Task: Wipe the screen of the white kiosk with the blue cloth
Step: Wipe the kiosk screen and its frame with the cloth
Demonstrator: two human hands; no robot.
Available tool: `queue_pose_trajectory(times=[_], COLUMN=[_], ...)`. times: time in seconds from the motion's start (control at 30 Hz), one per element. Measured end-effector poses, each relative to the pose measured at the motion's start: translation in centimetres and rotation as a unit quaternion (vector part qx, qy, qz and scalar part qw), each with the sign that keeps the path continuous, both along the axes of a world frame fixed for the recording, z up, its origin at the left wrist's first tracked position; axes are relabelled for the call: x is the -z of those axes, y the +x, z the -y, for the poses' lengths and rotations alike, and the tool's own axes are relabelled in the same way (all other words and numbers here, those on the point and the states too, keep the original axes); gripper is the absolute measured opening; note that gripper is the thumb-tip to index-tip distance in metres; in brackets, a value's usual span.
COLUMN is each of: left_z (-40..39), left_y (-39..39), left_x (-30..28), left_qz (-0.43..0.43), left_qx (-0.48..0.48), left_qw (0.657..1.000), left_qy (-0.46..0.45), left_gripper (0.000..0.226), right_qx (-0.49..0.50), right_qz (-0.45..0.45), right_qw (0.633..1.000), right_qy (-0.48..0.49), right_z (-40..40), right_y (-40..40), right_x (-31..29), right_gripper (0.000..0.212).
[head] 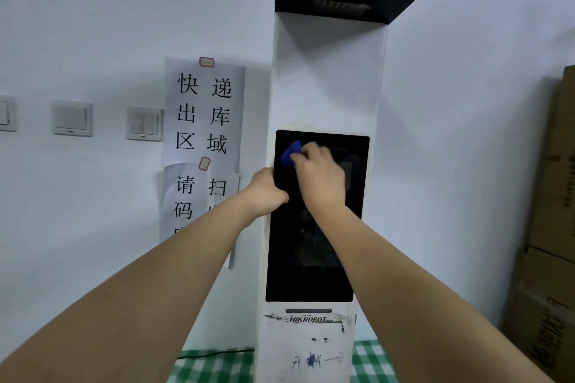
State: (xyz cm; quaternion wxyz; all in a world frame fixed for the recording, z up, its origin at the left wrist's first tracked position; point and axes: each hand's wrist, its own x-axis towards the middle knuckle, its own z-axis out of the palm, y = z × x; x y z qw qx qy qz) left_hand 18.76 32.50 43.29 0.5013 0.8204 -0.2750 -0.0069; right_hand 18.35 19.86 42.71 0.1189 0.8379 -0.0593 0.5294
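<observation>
We've got the white kiosk (323, 87) standing upright right in front of us, a tall narrow column against the wall, with its dark screen (314, 242) set into the front face. Our right hand (320, 177) is up near the top left corner of that screen, fingers curled around the blue cloth (291, 153) and pushing it against the glass. Only a bunched bit of the cloth pokes out past the fingers on the left side; the rest is hidden under the hand.

Our left hand (266, 191) is on the kiosk's left edge, about level with the upper part of the screen. The thumb lies over the front by the screen border and the fingers wrap round the side, out of sight, so it's gripping the column.

Below the screen there's a small dark slot and a HIKROBOT label (308, 319) on scuffed white paint, plus some scribbles lower down. The kiosk sits on a green checked tablecloth (211, 367). On the wall to the left are paper notices (203, 112) with big Chinese characters and a few light switches (72, 118). Cardboard boxes (550, 227) are stacked at the far right.
</observation>
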Motion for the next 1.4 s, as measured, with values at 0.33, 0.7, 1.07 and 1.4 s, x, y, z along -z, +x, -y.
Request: queue_pose_trajectory(times=[0.33,0.7,1.07,1.4], left_z=[-0.1,-0.3,0.2,0.5], left_y=[-0.3,-1.0,-0.2,0.0], left_x=[-0.2,-0.6,-0.1,-0.1], left_qz=[-0.016,-0.007,-0.004,-0.017], left_qx=[0.014,0.007,0.007,-0.016], left_qw=[1.000,1.000,1.000,1.000], left_qy=[0.008,0.005,0.008,0.020], left_gripper=[0.060,0.057,0.063,0.073], right_qx=[-0.012,0.011,0.005,-0.020], right_qz=[0.071,0.063,0.017,-0.018], right_qw=[0.984,0.986,0.997,1.000], right_qy=[0.164,0.153,0.074,-0.008], right_z=[0.8,1.9,3.1,2.5], right_y=[-0.1,-0.3,-1.0,-0.1], right_x=[-0.8,-1.1,-0.9,-0.2], right_gripper=[0.023,0.024,0.025,0.021])
